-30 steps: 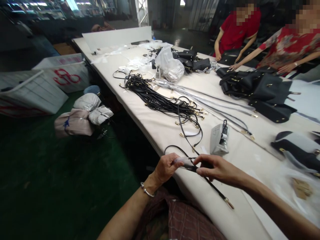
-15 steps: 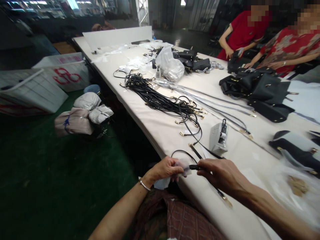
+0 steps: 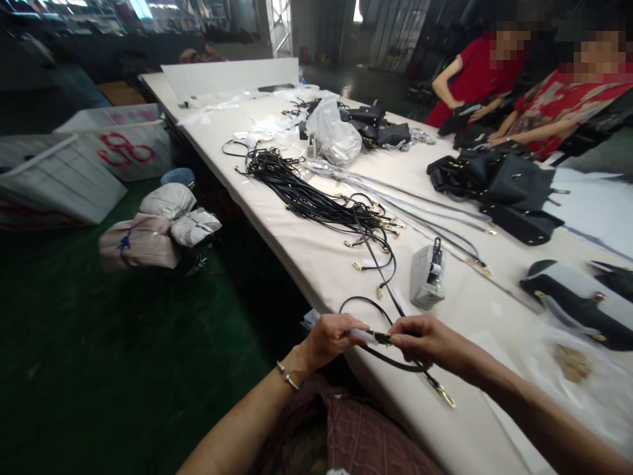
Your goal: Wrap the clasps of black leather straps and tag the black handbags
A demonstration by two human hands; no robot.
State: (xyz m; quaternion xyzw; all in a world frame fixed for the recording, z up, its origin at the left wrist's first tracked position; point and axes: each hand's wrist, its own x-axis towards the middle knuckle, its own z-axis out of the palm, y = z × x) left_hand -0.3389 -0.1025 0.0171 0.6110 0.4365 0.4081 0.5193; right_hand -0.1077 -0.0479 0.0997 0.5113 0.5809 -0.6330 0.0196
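A black strap [image 3: 380,337] is held between both hands, just on the wearer's side of the tape dispenser [image 3: 426,280], over the desk [image 3: 297,244] edge. The left hand [image 3: 329,340] has its fingers pinched on the strap and a scrap of whitish wrapping [image 3: 362,334]; the right hand [image 3: 426,340] has its fingers closed on the strap too, though exactly what lies under the tips is hard to make out. A gold clasp [image 3: 446,396] hangs nearer the wearer than the dispenser.

The strap should be light, limp and tough, inclined to curl; it is best taken close to where it is wrapped, as the smooth wrapping may slip.

Beyond the dispenser, to its left, lies a heap of black straps [image 3: 316,191]; beyond it to the right are black bags [image 3: 519,181], with two people in red [image 3: 487,72] farther off.
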